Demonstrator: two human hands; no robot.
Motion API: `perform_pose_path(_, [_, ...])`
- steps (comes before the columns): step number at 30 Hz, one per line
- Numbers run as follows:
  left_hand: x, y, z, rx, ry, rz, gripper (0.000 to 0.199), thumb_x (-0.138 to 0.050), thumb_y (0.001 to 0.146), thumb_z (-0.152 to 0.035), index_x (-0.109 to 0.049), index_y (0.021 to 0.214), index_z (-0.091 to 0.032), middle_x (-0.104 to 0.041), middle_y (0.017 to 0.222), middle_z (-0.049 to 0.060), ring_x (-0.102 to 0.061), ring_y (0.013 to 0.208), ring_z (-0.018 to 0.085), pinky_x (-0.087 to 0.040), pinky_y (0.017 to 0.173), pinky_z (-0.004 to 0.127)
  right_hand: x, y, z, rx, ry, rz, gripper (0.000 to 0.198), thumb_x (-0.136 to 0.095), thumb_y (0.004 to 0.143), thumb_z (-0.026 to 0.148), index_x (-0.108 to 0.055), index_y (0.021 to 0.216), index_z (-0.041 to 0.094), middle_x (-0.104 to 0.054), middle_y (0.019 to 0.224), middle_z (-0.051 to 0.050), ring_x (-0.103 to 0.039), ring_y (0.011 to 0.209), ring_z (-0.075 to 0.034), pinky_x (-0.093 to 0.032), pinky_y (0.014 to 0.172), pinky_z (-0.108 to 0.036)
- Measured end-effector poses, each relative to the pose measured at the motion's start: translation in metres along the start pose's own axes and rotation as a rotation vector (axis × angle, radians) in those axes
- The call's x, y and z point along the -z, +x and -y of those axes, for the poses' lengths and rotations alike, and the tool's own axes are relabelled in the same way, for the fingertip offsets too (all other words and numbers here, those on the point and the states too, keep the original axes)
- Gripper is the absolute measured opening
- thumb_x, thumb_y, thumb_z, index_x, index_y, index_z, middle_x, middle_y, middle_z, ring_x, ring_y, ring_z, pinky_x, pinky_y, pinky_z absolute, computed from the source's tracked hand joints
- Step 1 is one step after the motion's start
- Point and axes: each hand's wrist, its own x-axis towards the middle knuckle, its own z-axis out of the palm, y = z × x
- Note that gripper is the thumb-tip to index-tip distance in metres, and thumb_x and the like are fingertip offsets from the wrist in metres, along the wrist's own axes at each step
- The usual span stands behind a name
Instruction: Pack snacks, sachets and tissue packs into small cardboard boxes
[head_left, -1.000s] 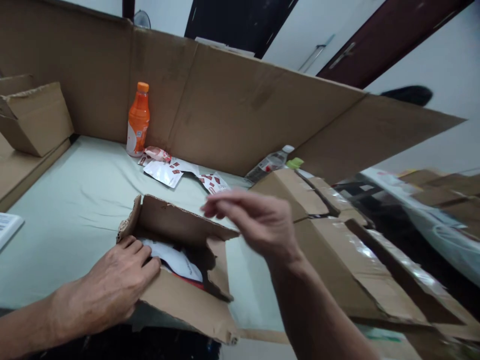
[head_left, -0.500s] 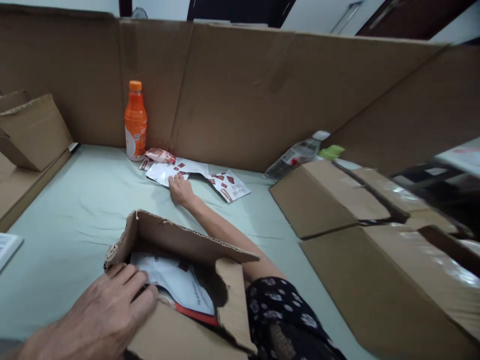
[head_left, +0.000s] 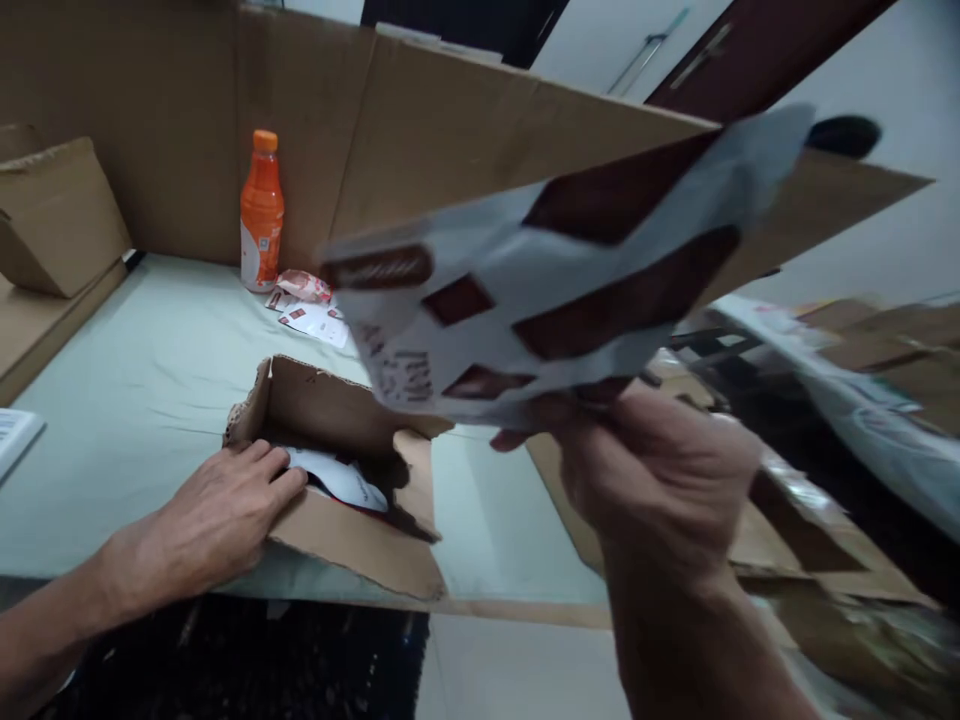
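Note:
My right hand [head_left: 652,470] is closed on the lower edge of a white pouch with dark red diamond shapes [head_left: 472,350], lifted close to the camera and blurred. My left hand [head_left: 232,500] curls its fingers over the left rim of an open cardboard box [head_left: 360,560] at the front of the pale green surface. Inside that box lies a white packet [head_left: 337,478] with a red edge under it. Farther back, another white packet [head_left: 315,322] and a small pink-and-white packet [head_left: 304,285] rest beside an upright orange drink bottle [head_left: 262,215].
A tall cardboard wall [head_left: 300,90] runs along the back. More cardboard boxes stand at the left [head_left: 64,220] and, partly hidden by my right arm, at the right. A flat white object [head_left: 19,435] lies at the left edge.
My right hand has picked up a white pouch from beside the bottle and brought it up, near and to the right. My left hand stays on the box rim. The view has shifted.

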Motion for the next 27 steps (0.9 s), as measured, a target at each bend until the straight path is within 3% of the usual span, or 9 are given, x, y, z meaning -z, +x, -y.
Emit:
perform_pose_path(3, [-0.003, -0.007, -0.004, 0.002, -0.024, -0.084, 0.033, -0.052, 0.08, 0.002, -0.063, 0.103, -0.019, -0.067, 0.107, 0.009, -0.062, 0.097, 0.028, -0.051, 0.084, 0.041, -0.007, -0.013, 0.037, 0.243, -0.137, 0.145, 0.024, -0.056, 0.095, 0.009, -0.073, 0.091, 0.025, -0.08, 0.087, 0.0, -0.074, 0.072, -0.015, -0.058, 0.065, -0.025])
perform_pose_path(6, [-0.007, -0.017, -0.01, -0.011, -0.062, -0.127, 0.038, -0.05, 0.083, 0.002, -0.065, 0.111, -0.019, -0.07, 0.11, 0.009, -0.065, 0.1, 0.027, -0.052, 0.088, 0.039, -0.028, -0.016, 0.05, 0.33, -0.307, 0.314, 0.035, -0.043, 0.094, 0.005, -0.071, 0.106, 0.02, -0.081, 0.102, -0.007, -0.077, 0.084, -0.018, -0.059, 0.072, -0.027])
perform_pose_path(10, [-0.009, -0.029, -0.015, 0.022, -0.027, -0.05, 0.037, -0.052, 0.08, 0.004, -0.065, 0.107, -0.018, -0.072, 0.099, 0.009, -0.067, 0.095, 0.028, -0.055, 0.084, 0.04, -0.035, -0.014, 0.048, 0.301, -0.45, 0.366, 0.033, -0.039, 0.094, 0.008, -0.07, 0.098, 0.019, -0.077, 0.079, -0.007, -0.071, 0.065, -0.02, -0.053, 0.058, -0.029])
perform_pose_path(15, [-0.009, -0.031, -0.016, 0.038, 0.053, -0.084, 0.034, -0.052, 0.083, 0.003, -0.065, 0.108, -0.017, -0.068, 0.105, 0.012, -0.066, 0.098, 0.03, -0.055, 0.082, 0.042, -0.035, -0.018, 0.051, 0.236, -0.52, 0.37, 0.037, -0.04, 0.095, 0.008, -0.069, 0.114, 0.021, -0.078, 0.096, -0.009, -0.073, 0.08, -0.021, -0.054, 0.07, -0.029])
perform_pose_path(18, [-0.006, -0.028, -0.017, 0.053, 0.057, -0.064, 0.033, -0.056, 0.079, 0.002, -0.064, 0.105, -0.017, -0.068, 0.107, 0.011, -0.065, 0.098, 0.029, -0.054, 0.085, 0.041, -0.058, -0.022, 0.055, 0.168, -0.645, 0.655, 0.039, -0.045, 0.089, 0.002, -0.072, 0.113, 0.018, -0.079, 0.106, -0.012, -0.073, 0.092, -0.023, -0.053, 0.078, -0.031])
perform_pose_path(20, [-0.005, -0.026, -0.017, 0.058, 0.069, -0.049, 0.034, -0.056, 0.077, 0.002, -0.064, 0.104, -0.017, -0.068, 0.107, 0.011, -0.064, 0.099, 0.028, -0.054, 0.086, 0.04, -0.077, -0.019, 0.055, 0.153, -0.735, 0.92, 0.034, -0.049, 0.087, 0.002, -0.074, 0.106, 0.015, -0.08, 0.102, -0.014, -0.073, 0.094, -0.026, -0.05, 0.081, -0.034])
perform_pose_path(22, [-0.004, -0.023, -0.017, 0.059, 0.087, -0.045, 0.036, -0.054, 0.077, 0.003, -0.064, 0.105, -0.017, -0.068, 0.107, 0.011, -0.063, 0.099, 0.029, -0.053, 0.085, 0.04, -0.092, -0.011, 0.054, 0.147, -0.787, 1.1, 0.031, -0.049, 0.09, 0.004, -0.075, 0.102, 0.014, -0.08, 0.098, -0.014, -0.074, 0.093, -0.027, -0.048, 0.081, -0.036])
perform_pose_path(27, [-0.002, -0.019, -0.016, 0.057, 0.09, -0.021, 0.031, -0.051, 0.082, 0.001, -0.064, 0.104, -0.016, -0.068, 0.107, 0.011, -0.064, 0.099, 0.029, -0.054, 0.084, 0.043, -0.105, 0.004, 0.053, 0.115, -0.795, 1.191, 0.03, -0.049, 0.095, 0.007, -0.078, 0.099, 0.012, -0.08, 0.099, -0.018, -0.076, 0.093, -0.028, -0.047, 0.073, -0.034])
